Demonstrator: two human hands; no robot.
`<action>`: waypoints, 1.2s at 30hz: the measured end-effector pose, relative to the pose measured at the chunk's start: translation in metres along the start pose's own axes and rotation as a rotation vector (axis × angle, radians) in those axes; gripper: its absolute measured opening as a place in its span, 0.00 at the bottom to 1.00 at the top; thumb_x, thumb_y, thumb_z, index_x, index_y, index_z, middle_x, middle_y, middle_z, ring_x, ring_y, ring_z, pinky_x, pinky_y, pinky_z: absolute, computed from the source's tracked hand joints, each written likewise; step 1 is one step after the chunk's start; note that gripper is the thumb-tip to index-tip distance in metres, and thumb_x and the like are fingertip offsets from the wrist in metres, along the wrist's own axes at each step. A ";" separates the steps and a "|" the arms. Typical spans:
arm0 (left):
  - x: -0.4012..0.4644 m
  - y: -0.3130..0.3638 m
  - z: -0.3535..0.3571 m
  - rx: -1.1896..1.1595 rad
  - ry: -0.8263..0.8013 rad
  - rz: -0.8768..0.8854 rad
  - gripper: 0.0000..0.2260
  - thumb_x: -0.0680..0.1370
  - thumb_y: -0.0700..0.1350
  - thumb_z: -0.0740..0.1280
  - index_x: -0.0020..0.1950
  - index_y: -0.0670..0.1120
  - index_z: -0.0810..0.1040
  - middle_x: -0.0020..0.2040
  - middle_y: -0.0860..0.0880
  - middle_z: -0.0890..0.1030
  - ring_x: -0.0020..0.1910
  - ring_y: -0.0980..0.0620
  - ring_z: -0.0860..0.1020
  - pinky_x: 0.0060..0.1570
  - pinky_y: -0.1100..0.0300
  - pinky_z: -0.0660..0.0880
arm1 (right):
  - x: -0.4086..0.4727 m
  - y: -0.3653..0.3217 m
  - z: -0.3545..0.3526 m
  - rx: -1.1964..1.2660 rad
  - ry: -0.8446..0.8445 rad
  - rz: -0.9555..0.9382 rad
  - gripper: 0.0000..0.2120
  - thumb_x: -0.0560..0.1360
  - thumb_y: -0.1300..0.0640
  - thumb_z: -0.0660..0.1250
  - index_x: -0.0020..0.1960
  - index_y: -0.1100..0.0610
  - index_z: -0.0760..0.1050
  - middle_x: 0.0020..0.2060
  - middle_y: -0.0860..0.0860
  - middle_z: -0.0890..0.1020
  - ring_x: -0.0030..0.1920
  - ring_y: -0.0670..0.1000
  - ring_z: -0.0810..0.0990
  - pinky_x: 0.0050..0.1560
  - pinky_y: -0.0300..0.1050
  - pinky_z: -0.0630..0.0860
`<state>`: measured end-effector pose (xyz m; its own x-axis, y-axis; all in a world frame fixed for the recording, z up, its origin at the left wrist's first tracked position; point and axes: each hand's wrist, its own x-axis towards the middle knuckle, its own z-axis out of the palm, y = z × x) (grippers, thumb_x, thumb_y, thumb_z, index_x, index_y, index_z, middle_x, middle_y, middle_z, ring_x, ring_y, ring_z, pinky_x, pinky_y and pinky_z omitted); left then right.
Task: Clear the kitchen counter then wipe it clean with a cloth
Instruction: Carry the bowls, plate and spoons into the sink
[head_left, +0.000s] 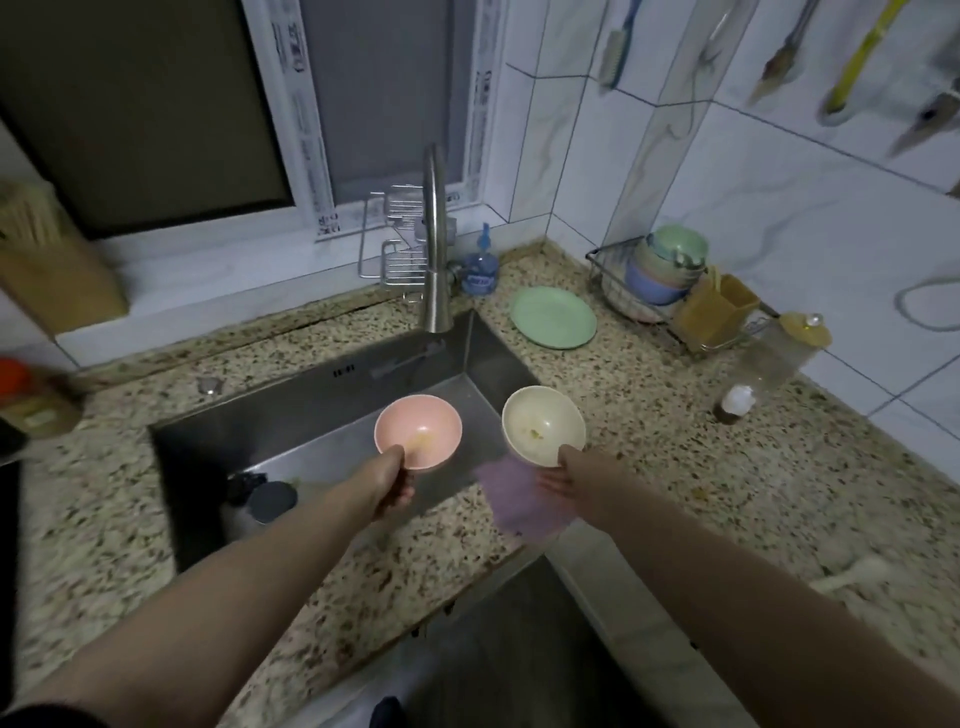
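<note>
The left hand (392, 486) holds a pink bowl (418, 433) by its near rim, the thumb on the rim and the fingers curled under it; this grip is closed on the bowl. The bowl hangs over the steel sink (322, 415), just ahead of the hand. The right hand (563, 478) holds a cream bowl (543, 423) at its near rim in the same way, and its grip is also closed on the bowl. Small food bits lie inside the cream bowl. This bowl is above the right edge of the sink, just ahead of the right hand.

A purple cloth (519, 501) lies on the speckled desk (675, 467), directly under and to the left of the right hand, between the two grips; whether the hand touches it cannot be told. Far ahead of the right hand a green plate (553, 317) lies flat on the desk. To the right of the plate stands a wire rack (613, 280) with stacked bowls. The faucet (436, 249) stands ahead of the left hand, at the far side of the sink.
</note>
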<state>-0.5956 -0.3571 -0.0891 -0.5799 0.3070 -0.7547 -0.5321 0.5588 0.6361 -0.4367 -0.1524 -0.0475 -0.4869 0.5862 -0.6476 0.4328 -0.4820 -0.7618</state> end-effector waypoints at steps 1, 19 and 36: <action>0.004 0.001 -0.007 0.001 0.004 -0.003 0.19 0.80 0.52 0.52 0.38 0.44 0.75 0.30 0.48 0.75 0.24 0.52 0.70 0.26 0.65 0.60 | 0.006 0.000 0.007 -0.011 -0.015 0.008 0.22 0.81 0.63 0.56 0.74 0.67 0.61 0.59 0.67 0.79 0.37 0.52 0.82 0.33 0.41 0.81; 0.119 0.023 0.022 -0.379 0.166 -0.250 0.11 0.81 0.49 0.55 0.50 0.44 0.72 0.20 0.51 0.71 0.18 0.55 0.67 0.19 0.69 0.60 | 0.192 -0.036 0.059 -0.152 -0.133 0.243 0.23 0.81 0.62 0.59 0.74 0.65 0.61 0.55 0.67 0.80 0.52 0.60 0.81 0.50 0.51 0.80; 0.255 0.052 0.066 -0.547 0.310 -0.395 0.13 0.81 0.41 0.60 0.55 0.32 0.76 0.40 0.40 0.78 0.40 0.45 0.78 0.47 0.50 0.75 | 0.370 0.020 0.112 -0.284 -0.031 0.339 0.24 0.74 0.58 0.66 0.69 0.58 0.67 0.60 0.61 0.78 0.53 0.61 0.82 0.52 0.58 0.82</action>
<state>-0.7304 -0.1989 -0.2587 -0.3863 -0.1146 -0.9152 -0.9214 0.0938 0.3771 -0.6926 -0.0182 -0.3043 -0.3020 0.4041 -0.8634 0.7611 -0.4432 -0.4736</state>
